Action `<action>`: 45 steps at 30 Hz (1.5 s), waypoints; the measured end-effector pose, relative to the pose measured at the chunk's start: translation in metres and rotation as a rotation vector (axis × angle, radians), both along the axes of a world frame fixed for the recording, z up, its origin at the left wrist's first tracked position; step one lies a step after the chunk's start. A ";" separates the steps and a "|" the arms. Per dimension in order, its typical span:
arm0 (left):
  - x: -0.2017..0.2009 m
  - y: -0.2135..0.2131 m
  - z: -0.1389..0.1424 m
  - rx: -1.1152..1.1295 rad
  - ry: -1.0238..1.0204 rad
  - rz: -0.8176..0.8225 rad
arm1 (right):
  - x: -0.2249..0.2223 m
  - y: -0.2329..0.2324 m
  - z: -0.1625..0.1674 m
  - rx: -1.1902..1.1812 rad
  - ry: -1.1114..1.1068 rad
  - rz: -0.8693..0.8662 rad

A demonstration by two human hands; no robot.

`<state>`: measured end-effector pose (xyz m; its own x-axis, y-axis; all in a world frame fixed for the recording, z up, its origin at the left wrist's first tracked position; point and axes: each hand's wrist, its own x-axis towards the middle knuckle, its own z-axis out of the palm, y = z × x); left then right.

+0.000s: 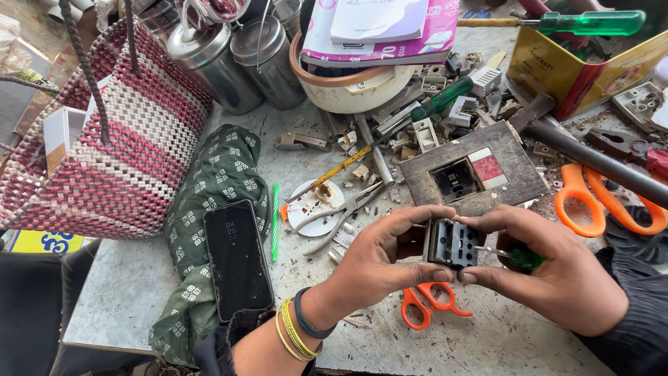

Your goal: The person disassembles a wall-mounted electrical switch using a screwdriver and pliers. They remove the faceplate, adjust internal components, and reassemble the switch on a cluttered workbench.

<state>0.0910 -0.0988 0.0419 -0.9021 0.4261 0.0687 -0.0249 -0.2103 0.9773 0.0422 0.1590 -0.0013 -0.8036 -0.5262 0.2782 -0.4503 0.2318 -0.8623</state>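
Note:
A small black electrical socket block (452, 244) is held between both hands above the table. My left hand (379, 257) grips its left side with thumb below and fingers on top. My right hand (550, 268) holds its right side and also has a small green-handled screwdriver (518, 257) in its fingers, the metal tip lying against the block. Just beyond the hands lies a dark wooden switch board (473, 170) with a square hole and a red rocker switch. Small orange scissors (428, 303) lie under the hands.
A woven red-and-white basket (111, 146) stands at the left. A phone (236, 257) lies on green patterned cloth (223, 181). Pliers (341, 212), a white round plate, loose parts, larger orange scissors (605, 202), a hammer, metal tins and books crowd the grey table.

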 end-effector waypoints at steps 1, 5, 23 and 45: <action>0.002 -0.001 0.001 -0.018 0.011 -0.005 | 0.003 0.001 0.000 -0.009 0.008 -0.008; 0.005 -0.001 0.006 0.051 -0.054 -0.054 | 0.014 0.001 0.003 -0.033 0.051 -0.025; 0.013 0.006 0.011 -0.485 0.664 0.220 | 0.013 -0.001 0.021 0.112 0.091 -0.048; -0.002 -0.006 -0.013 0.603 -0.241 -0.007 | 0.015 0.005 -0.016 0.196 0.262 0.122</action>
<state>0.0893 -0.1050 0.0284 -0.9195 0.3819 0.0932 -0.2324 -0.7192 0.6548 0.0568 0.1642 -0.0172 -0.6465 -0.6776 0.3506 -0.6849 0.3130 -0.6580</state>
